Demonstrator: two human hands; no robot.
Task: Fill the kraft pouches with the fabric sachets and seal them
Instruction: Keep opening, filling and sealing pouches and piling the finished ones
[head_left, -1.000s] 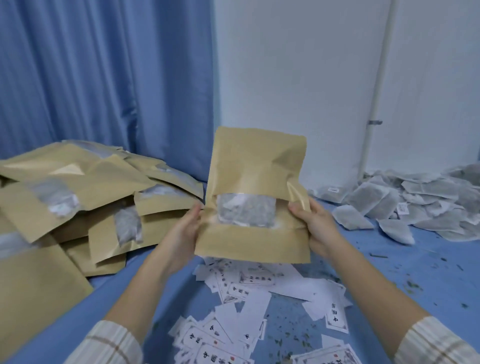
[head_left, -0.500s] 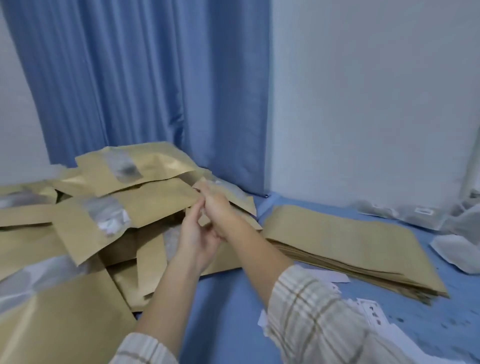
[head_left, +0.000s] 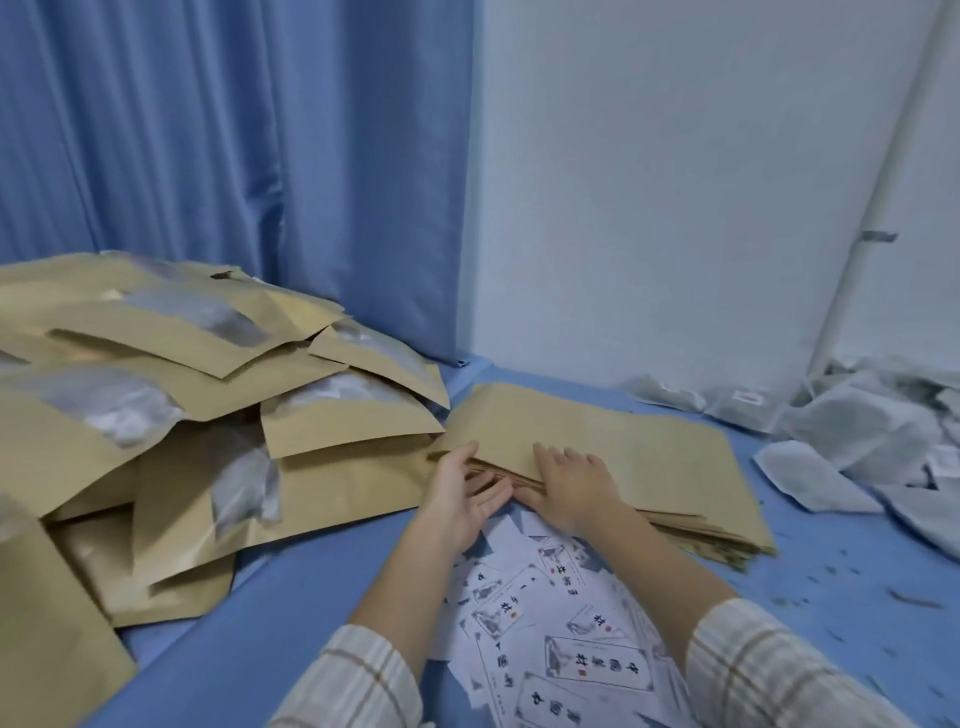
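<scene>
While flat, pouch stack (head_left: 623, 447) under fingers (head_left: 558, 460)

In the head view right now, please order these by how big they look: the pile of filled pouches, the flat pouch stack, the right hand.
1. Filled pouches
2. Flat stack
3. Right hand

The pile lies nearer, so its lead is uncertain.

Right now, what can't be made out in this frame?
Head view only:
- Left hand fingertips: slipped under the flat pouch stack's edge.
- Stack count: edges too thin.
- Sachet pile: cut off at right edge.
- Printed labels: partly hidden by forearms.
</scene>
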